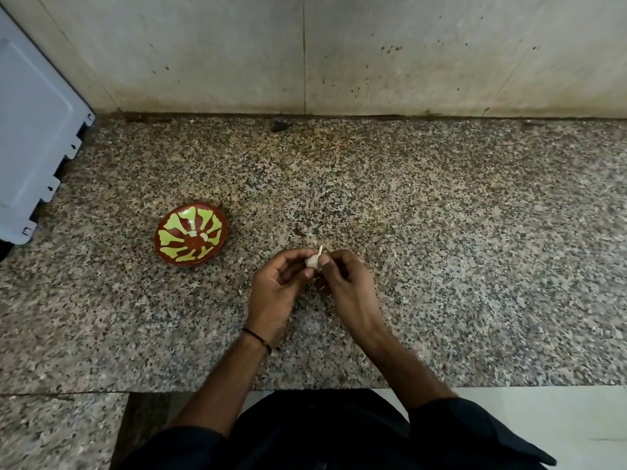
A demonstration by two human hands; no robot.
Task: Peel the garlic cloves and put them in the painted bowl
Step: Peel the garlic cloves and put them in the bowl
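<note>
Garlic clove (312, 261): centre of the frame, between both hands, above the granite counter (441, 232).
Left hand (276, 286): fingers curled, gripping the clove.
Right hand (351, 283): pinching the clove's skin near its tip.
Painted bowl (169, 228): centre left, well apart from the hands; 2 pale pieces (204, 236) inside, likely peeled cloves.
Progress: apparently 2 done; this clove is mid-peel and not yet in the bowl.
</note>
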